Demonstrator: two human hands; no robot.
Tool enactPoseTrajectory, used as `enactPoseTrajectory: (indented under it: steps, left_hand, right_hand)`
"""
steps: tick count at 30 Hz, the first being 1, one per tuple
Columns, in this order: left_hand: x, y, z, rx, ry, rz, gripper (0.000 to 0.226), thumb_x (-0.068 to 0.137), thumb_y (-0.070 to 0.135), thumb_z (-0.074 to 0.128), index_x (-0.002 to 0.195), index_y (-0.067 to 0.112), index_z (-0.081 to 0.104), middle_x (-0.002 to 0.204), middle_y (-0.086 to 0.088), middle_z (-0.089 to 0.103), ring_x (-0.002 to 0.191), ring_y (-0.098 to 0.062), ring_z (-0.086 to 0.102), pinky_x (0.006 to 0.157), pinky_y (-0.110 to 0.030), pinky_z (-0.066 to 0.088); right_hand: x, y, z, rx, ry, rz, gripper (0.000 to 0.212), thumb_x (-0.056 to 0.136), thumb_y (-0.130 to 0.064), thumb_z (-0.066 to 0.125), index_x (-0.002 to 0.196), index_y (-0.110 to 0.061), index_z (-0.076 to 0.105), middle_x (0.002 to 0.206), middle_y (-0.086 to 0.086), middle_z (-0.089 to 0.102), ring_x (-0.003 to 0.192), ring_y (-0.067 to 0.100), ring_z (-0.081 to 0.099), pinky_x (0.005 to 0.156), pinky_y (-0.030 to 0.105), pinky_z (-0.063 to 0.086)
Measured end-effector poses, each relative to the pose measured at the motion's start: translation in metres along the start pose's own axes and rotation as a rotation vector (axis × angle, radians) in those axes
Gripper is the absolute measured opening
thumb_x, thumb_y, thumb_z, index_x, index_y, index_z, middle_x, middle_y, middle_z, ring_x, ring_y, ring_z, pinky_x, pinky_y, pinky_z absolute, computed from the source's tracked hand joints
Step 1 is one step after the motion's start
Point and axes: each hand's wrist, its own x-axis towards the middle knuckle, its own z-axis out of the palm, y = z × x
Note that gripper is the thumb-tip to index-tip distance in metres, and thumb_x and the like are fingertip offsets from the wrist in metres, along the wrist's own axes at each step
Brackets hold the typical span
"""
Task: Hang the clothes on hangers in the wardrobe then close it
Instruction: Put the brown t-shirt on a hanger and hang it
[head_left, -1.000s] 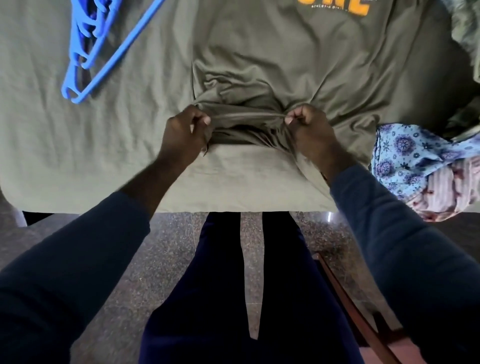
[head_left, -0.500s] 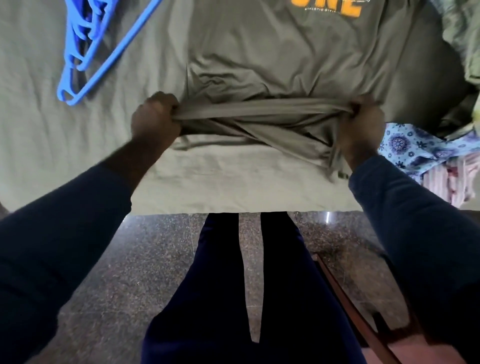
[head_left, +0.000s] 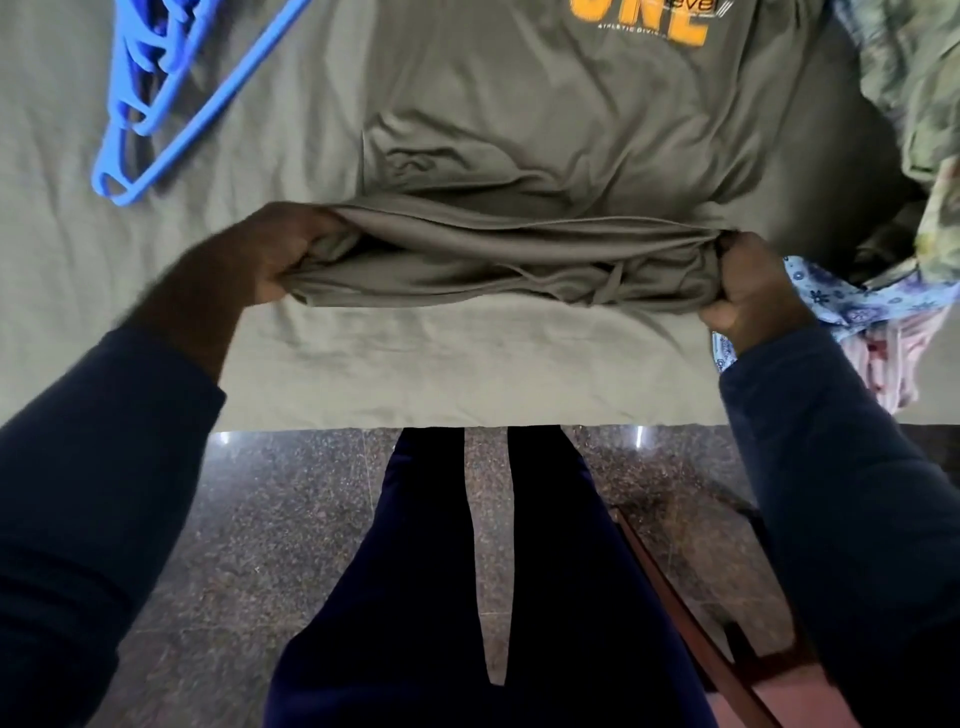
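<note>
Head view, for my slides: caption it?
Left hand and right hand grip the T-shirt hem, hangers lying beside it.

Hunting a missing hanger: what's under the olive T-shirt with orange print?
Beneath the olive printed T-shirt, only the grey-green sheet shows, below the hem that the left hand and right hand grip. Anything under its spread body is covered.

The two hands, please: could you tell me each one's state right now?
Left hand: closed, gripping the bunched hem of the olive T-shirt.
Right hand: closed, gripping the hem's other end.
</note>
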Motion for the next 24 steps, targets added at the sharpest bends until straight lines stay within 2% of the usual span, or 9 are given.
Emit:
enactPoseTrajectory:
  steps: [2,3,8,10,13,15,18,21,24]
  left_hand:
    - [0.011,-0.012,-0.021,0.551,0.099,-0.057,0.033,0.083,0.044,0.07,0.088,0.012,0.071,0.089,-0.011,0.064,0.071,-0.016,0.057,0.064,-0.026,0.044]
    - [0.013,-0.018,-0.028,0.57,0.133,-0.055,0.041,0.079,0.046,0.073,0.087,0.007,0.07,0.081,-0.011,0.059,0.07,-0.019,0.052,0.062,-0.028,0.039]
    - [0.008,-0.029,-0.018,0.287,0.213,0.098,0.028,0.082,0.032,0.073,0.08,0.005,0.066,0.065,-0.006,0.049,0.065,-0.017,0.042,0.057,-0.027,0.03]
    - [0.009,-0.032,-0.011,0.316,0.25,0.15,0.031,0.083,0.031,0.067,0.076,0.001,0.063,0.067,-0.009,0.046,0.066,-0.019,0.042,0.057,-0.028,0.031]
    - [0.009,-0.034,-0.006,0.373,0.344,0.184,0.037,0.077,0.037,0.057,0.068,0.001,0.055,0.065,-0.011,0.043,0.064,-0.019,0.041,0.059,-0.031,0.034]
    - [0.009,-0.035,-0.006,0.384,0.393,0.197,0.037,0.078,0.037,0.051,0.068,0.001,0.055,0.065,-0.011,0.043,0.064,-0.021,0.041,0.061,-0.032,0.036]
    - [0.011,-0.031,-0.005,0.357,0.433,0.196,0.038,0.08,0.036,0.048,0.076,0.0,0.06,0.069,-0.012,0.046,0.069,-0.02,0.043,0.064,-0.033,0.036]
    - [0.015,-0.03,0.0,0.346,0.427,0.197,0.038,0.087,0.03,0.046,0.085,-0.005,0.062,0.075,-0.014,0.049,0.072,-0.02,0.045,0.066,-0.033,0.036]
    - [0.017,-0.028,0.006,0.399,0.43,0.197,0.036,0.094,0.025,0.044,0.089,-0.006,0.063,0.084,-0.023,0.057,0.077,-0.027,0.05,0.069,-0.034,0.036]
  right_hand:
    - [0.004,0.0,-0.01,-0.582,0.2,-0.125,0.034,0.1,-0.008,0.042,0.126,0.003,0.06,0.087,0.008,0.073,0.085,0.022,0.068,0.074,0.031,0.051]
    - [0.01,0.005,-0.019,-0.67,0.317,-0.193,0.031,0.095,-0.008,0.044,0.114,0.005,0.064,0.093,0.016,0.069,0.09,0.028,0.064,0.076,0.035,0.047]
    - [0.012,0.005,-0.036,0.23,0.224,-0.034,0.029,0.102,-0.008,0.03,0.084,-0.02,0.05,0.072,-0.008,0.05,0.054,0.008,0.046,0.06,0.022,0.043]
    - [0.016,0.003,-0.038,0.094,0.293,-0.052,0.034,0.102,-0.004,0.031,0.082,-0.02,0.053,0.065,-0.011,0.056,0.051,0.005,0.051,0.058,0.023,0.05]
    - [0.012,0.01,-0.033,-0.454,0.381,-0.199,0.02,0.095,-0.012,0.043,0.081,-0.021,0.054,0.083,-0.005,0.059,0.087,0.016,0.06,0.089,0.041,0.055]
    - [0.004,0.012,-0.031,-0.7,0.532,-0.274,0.019,0.088,-0.015,0.043,0.085,-0.014,0.062,0.086,0.008,0.064,0.09,0.023,0.061,0.086,0.04,0.052]
    - [-0.003,0.003,-0.021,-0.492,0.442,-0.273,0.024,0.099,-0.013,0.037,0.088,-0.012,0.059,0.082,0.005,0.069,0.08,0.023,0.062,0.085,0.036,0.052]
    - [0.01,-0.004,-0.015,0.061,0.39,-0.039,0.029,0.101,-0.011,0.034,0.088,-0.015,0.059,0.076,0.0,0.062,0.074,0.016,0.057,0.083,0.038,0.054]
    - [0.019,-0.001,-0.007,-0.14,0.366,-0.172,0.01,0.082,-0.017,0.054,0.083,-0.017,0.064,0.087,-0.004,0.064,0.091,0.015,0.065,0.08,0.031,0.056]
